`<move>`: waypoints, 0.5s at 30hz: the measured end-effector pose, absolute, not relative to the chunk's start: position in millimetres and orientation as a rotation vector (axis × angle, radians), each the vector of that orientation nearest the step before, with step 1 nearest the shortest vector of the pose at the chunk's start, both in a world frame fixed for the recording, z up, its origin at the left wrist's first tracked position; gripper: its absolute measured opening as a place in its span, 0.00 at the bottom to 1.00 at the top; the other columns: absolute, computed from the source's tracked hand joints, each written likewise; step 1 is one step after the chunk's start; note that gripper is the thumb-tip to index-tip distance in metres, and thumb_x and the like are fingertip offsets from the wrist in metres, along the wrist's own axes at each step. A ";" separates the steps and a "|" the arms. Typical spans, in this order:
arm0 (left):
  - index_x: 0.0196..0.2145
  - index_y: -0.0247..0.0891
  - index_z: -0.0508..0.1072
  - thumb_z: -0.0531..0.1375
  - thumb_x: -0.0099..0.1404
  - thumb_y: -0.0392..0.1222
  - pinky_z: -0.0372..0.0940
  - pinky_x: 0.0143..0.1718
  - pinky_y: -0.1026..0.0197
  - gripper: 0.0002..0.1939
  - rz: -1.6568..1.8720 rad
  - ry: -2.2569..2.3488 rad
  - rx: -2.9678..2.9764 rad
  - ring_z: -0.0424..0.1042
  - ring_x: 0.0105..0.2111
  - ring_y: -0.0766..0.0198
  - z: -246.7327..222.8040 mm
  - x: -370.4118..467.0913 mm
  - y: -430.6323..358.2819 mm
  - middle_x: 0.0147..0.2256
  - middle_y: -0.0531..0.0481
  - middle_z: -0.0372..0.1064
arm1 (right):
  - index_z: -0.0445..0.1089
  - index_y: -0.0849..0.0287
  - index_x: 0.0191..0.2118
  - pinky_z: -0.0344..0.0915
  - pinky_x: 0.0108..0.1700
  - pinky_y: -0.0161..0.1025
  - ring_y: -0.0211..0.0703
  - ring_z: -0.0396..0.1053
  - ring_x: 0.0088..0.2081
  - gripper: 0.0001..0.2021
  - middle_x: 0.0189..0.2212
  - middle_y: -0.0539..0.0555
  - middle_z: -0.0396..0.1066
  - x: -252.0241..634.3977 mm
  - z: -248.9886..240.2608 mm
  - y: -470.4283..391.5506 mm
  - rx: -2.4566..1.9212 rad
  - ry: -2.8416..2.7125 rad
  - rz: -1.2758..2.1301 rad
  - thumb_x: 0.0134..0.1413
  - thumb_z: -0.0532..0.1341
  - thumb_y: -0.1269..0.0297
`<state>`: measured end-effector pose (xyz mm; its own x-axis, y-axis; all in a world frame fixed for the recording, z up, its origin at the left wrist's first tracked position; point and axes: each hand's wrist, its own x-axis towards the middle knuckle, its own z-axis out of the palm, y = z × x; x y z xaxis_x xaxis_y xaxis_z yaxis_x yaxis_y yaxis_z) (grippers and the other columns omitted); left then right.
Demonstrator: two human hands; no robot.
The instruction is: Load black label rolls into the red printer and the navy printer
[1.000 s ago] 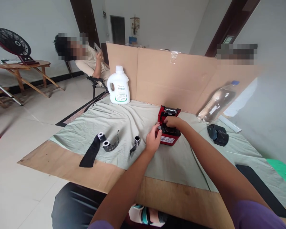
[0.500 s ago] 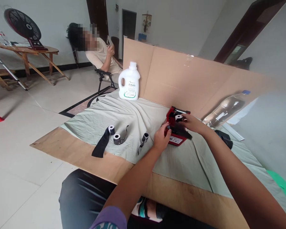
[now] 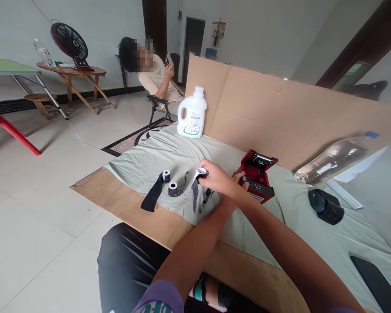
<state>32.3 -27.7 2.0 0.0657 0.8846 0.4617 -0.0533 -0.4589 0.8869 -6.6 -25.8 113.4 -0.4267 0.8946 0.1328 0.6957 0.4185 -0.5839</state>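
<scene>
Cloth (image 3: 169, 156) lies on board (image 3: 117, 198). Printer (image 3: 256, 175) sits mid-cloth, before the cardboard wall (image 3: 280, 113). Left of printer: three rolls (image 3: 173, 188) on the cloth. Jug (image 3: 192, 113) stands behind them at the wall's left end. Right of printer: bottle (image 3: 335, 156) leaning on the wall, a small device (image 3: 326, 206) before it.

Right hand (image 3: 217, 177) holds a paper roll (image 3: 200, 172) beside the red printer (image 3: 256, 174).

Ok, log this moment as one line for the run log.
right hand: holds roll | left hand: by printer, mostly hidden | printer lid: open
</scene>
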 end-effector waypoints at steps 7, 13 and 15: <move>0.60 0.40 0.67 0.58 0.70 0.41 0.70 0.55 0.44 0.22 1.523 0.817 1.565 0.74 0.52 0.49 2.8 27.9 -29.0 0.56 0.42 0.72 | 0.59 0.54 0.37 0.47 0.27 0.35 0.38 0.58 0.25 0.13 0.27 0.47 0.63 -23.4 87.5 -3.0 -1.568 -2.513 0.485 0.46 0.59 0.75; 0.61 0.44 0.67 0.57 0.70 0.45 0.71 0.55 0.47 0.22 1.535 0.816 1.557 0.74 0.53 0.51 1.8 30.3 -26.9 0.57 0.46 0.72 | 0.64 0.56 0.41 0.54 0.31 0.35 0.42 0.65 0.31 0.13 0.33 0.52 0.70 -21.1 68.1 7.7 -1.554 -2.656 0.469 0.49 0.57 0.78; 0.60 0.42 0.68 0.57 0.70 0.45 0.71 0.56 0.48 0.22 1.550 0.816 1.551 0.74 0.54 0.50 0.3 31.9 -25.4 0.57 0.45 0.72 | 0.66 0.57 0.45 0.59 0.35 0.36 0.45 0.69 0.37 0.16 0.39 0.56 0.73 -19.9 64.6 9.9 -1.513 -2.704 0.490 0.50 0.57 0.78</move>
<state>31.9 -25.4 0.3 0.0498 0.8682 0.4936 -0.0844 -0.4888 0.8683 -19.9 9.9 64.6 -0.5349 0.8321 -0.1465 0.8306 0.4862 -0.2715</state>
